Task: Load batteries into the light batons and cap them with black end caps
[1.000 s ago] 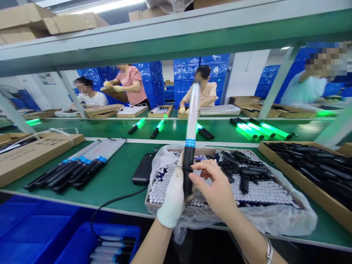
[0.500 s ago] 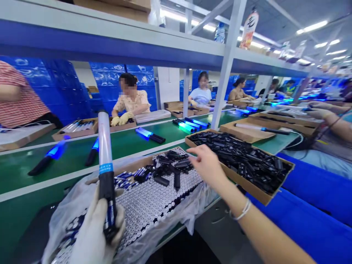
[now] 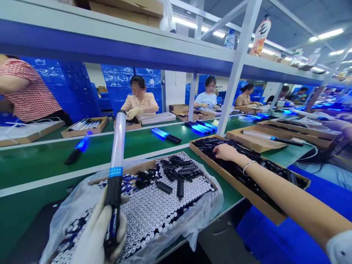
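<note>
My left hand (image 3: pixel 96 227), in a pale glove, is closed around the black handle of a light stick (image 3: pixel 117 150). The stick points upward, with a clear tube, a blue band and an open battery compartment; batteries show inside the handle. My bare right hand (image 3: pixel 227 152) reaches into a cardboard box (image 3: pixel 247 196) of small black plastic covers (image 3: pixel 264 161). Its fingers are curled down among them, and whatever they grip is hidden. Under my left hand lie many upright batteries (image 3: pixel 148 212), with several black covers (image 3: pixel 164 187) on top.
Crumpled clear plastic (image 3: pixel 203 216) lines the battery box. Behind it, a green conveyor (image 3: pixel 137 146) carries glowing blue light sticks (image 3: pixel 165 135). A slanted shelf post (image 3: pixel 233 80) rises beyond the cover box. Co-workers sit across the belt; another person's hands are at far right.
My right hand has moved from above the batteries, rightward and away, into the cover box. The left hand still holds the light stick. The view has shifted slightly.
</note>
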The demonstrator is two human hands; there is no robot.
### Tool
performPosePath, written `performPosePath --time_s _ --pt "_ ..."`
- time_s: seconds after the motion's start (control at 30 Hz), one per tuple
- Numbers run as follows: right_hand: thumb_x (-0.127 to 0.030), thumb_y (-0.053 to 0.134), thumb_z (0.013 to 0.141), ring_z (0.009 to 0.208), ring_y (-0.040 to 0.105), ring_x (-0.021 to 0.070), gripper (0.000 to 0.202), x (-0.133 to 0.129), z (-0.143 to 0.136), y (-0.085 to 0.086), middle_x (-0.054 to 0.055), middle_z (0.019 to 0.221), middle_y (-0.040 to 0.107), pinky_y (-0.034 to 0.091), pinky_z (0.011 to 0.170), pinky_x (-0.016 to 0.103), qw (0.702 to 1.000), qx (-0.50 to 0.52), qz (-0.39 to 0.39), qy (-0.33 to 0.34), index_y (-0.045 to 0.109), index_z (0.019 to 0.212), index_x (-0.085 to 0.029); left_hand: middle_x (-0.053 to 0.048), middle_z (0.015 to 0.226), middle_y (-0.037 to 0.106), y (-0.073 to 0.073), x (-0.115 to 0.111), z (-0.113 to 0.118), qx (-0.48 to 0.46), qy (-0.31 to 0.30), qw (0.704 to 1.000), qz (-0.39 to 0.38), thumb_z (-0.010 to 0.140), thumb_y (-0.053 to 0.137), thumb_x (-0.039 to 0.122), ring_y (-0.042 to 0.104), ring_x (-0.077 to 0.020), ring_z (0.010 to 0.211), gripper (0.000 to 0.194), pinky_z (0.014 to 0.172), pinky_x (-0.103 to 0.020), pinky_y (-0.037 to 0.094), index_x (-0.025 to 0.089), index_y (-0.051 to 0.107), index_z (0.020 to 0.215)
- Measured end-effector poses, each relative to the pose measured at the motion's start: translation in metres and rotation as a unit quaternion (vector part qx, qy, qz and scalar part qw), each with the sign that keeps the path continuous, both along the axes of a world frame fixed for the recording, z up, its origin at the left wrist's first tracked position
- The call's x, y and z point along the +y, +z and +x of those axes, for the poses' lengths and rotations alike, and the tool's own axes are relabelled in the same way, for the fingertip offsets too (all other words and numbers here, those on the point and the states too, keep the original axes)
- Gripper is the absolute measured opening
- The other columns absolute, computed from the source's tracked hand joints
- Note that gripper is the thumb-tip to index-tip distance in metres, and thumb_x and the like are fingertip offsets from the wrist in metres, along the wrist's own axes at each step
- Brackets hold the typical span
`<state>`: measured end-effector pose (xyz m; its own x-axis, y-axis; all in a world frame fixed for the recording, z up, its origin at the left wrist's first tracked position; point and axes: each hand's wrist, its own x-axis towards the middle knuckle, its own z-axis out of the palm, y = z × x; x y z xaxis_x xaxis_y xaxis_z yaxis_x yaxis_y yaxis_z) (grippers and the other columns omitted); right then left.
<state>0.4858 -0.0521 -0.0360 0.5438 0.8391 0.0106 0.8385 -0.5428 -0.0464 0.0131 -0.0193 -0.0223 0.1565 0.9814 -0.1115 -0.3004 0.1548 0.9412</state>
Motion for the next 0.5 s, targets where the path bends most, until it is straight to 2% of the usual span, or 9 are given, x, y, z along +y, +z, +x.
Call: performPosePath --time_s 0.13,0.2,0.3,0.5 --pt "-0.036 0.06 0.093 0.099 0.063 0.0163 0.027 0.0051 0.0095 0.0012 0.006 0.11 0.064 0.053 0.091 0.038 1.0 0.001 -0.026 0.017 0.064 0.11 -0.015 0.004 0.078 0.06 -0.0021 -0.0043 -0.0012 0.036 0.005 0.999 -0.006 0.069 0.075 0.051 0.053 -0.0084 0.054 0.062 0.043 -0.017 0.049 0.034 0.06 0.126" --pt "-0.036 0.06 0.093 0.098 0.063 0.0161 0.028 0.0074 0.0116 0.0012 0.006 0.109 0.065 0.054 0.09 0.037 0.999 0.002 -0.036 0.031 0.063 0.11 -0.014 0.004 0.07 0.056 -0.0015 -0.0068 -0.001 0.04 -0.014 0.999 0.01 0.074 0.07 0.054 0.05 -0.0079 0.051 0.058 0.04 -0.015 0.045 0.032 0.06 0.127" --pt "-0.036 0.059 0.094 0.099 0.063 0.0158 0.026 0.0103 0.0123 0.0015 0.006 0.11 0.064 0.054 0.089 0.035 0.998 0.0 -0.047 0.05 0.063 0.11 -0.016 0.007 0.055 0.042 -0.0006 -0.009 -0.0015 0.022 -0.063 0.997 0.042 0.08 0.063 0.056 0.034 -0.0061 0.043 0.056 0.033 -0.013 0.028 0.029 0.057 0.129" --pt "-0.037 0.058 0.094 0.094 0.063 0.0139 0.024 0.0091 0.0082 -0.0002 0.006 0.105 0.065 0.054 0.085 0.031 0.997 -0.011 -0.056 0.045 0.064 0.103 -0.016 0.006 0.056 0.042 -0.0057 -0.009 -0.0062 0.005 -0.111 0.992 0.066 0.088 0.054 0.054 0.028 -0.0053 0.042 0.05 0.035 -0.014 0.022 0.028 0.053 0.131"
